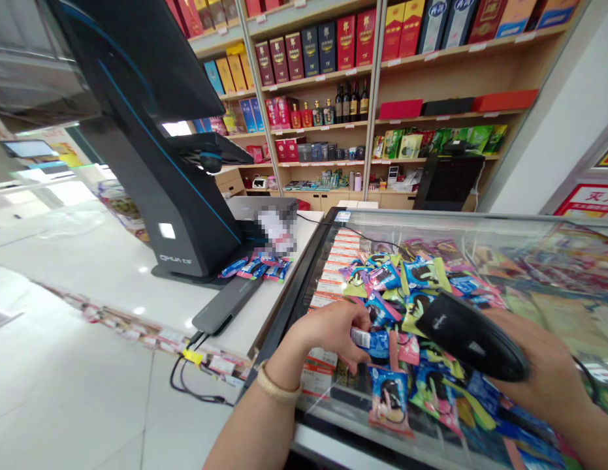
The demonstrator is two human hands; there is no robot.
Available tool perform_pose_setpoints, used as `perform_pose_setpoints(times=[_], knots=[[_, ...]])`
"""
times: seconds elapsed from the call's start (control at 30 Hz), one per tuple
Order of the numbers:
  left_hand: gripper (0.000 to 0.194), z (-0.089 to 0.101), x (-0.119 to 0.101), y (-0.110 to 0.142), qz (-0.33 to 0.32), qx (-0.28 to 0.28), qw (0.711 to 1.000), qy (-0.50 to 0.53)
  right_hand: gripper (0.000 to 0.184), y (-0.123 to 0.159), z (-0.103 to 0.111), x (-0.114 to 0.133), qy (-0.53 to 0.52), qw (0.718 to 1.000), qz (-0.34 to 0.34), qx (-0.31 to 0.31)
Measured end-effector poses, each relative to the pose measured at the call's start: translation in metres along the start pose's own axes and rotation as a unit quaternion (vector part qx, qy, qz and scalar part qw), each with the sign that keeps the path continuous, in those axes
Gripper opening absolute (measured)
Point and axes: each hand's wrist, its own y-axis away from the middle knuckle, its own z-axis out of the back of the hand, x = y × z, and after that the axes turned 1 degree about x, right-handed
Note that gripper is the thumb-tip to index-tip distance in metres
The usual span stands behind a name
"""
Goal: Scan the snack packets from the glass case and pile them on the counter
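Note:
My left hand point(330, 333) pinches a small blue snack packet point(375, 341) just above a glass counter point(480, 225). A beaded bracelet sits on that wrist. My right hand point(546, 372) grips a black barcode scanner point(473, 336), its head pointing at the blue packet. Under both hands lies a heap of blue, green and pink snack packets point(416, 281) spread over the glass. A blue and pink packet point(390, 399) lies near the counter's front edge.
A black checkout terminal point(176, 196) stands on the white counter at left, with several blue packets point(257, 267) at its base and a dark keyboard point(228, 303) beside it. Cables hang off the counter edge. Shelves of boxes and bottles point(343, 59) fill the back wall.

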Motion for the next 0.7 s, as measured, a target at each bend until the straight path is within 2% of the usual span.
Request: perform_pose_setpoints(times=[0.07, 0.13, 0.27, 0.4, 0.47, 0.53, 0.7], knots=[[0.035, 0.001, 0.000, 0.001, -0.035, -0.017, 0.997, 0.071, 0.023, -0.004, 0.000, 0.002, 0.000, 1.000, 0.005, -0.007], [0.034, 0.002, -0.002, 0.002, -0.071, -0.060, 0.983, 0.160, 0.025, -0.009, 0.002, 0.004, 0.003, 1.000, 0.008, -0.012], [0.040, 0.004, -0.006, -0.002, -0.089, -0.205, 0.932, 0.284, 0.030, -0.016, 0.011, 0.007, 0.020, 0.999, 0.019, -0.023], [0.034, -0.002, -0.009, -0.015, -0.116, -0.393, 0.867, 0.283, 0.042, -0.009, 0.016, 0.004, 0.019, 0.999, 0.005, -0.041], [0.029, -0.006, -0.008, -0.021, -0.140, -0.462, 0.840, 0.250, 0.044, -0.006, 0.016, 0.004, -0.001, 0.999, -0.009, -0.048], [0.027, -0.011, -0.005, -0.027, -0.141, -0.494, 0.830, 0.217, 0.042, -0.007, 0.015, 0.010, -0.031, 0.998, -0.030, -0.040], [0.028, -0.018, 0.004, -0.034, -0.128, -0.500, 0.839, 0.170, 0.029, -0.023, 0.014, 0.028, -0.062, 0.997, -0.039, 0.005]])
